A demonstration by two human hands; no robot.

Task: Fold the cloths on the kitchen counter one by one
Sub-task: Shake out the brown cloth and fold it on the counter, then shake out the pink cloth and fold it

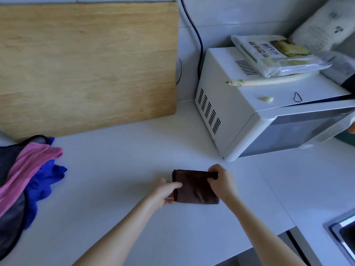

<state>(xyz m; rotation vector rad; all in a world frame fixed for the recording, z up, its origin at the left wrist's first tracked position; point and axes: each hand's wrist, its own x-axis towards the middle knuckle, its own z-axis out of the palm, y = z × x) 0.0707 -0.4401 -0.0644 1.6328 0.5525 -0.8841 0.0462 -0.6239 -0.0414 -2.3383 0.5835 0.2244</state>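
A brown cloth (194, 186), folded into a small thick rectangle, lies on the white counter (124, 169) near the middle. My left hand (167, 191) grips its left edge, fingers curled around the fold. My right hand (221, 181) pinches its upper right corner. At the far left a loose heap holds a pink cloth (28, 166), a blue cloth (44, 187) and a dark grey cloth (10, 217), all unfolded and overlapping.
A large wooden cutting board (86, 64) leans against the back wall. A white microwave (259, 112) stands at the right with packets (278, 54) on top and a black cable (197, 41) behind. A steel sink corner (343, 235) shows at the lower right.
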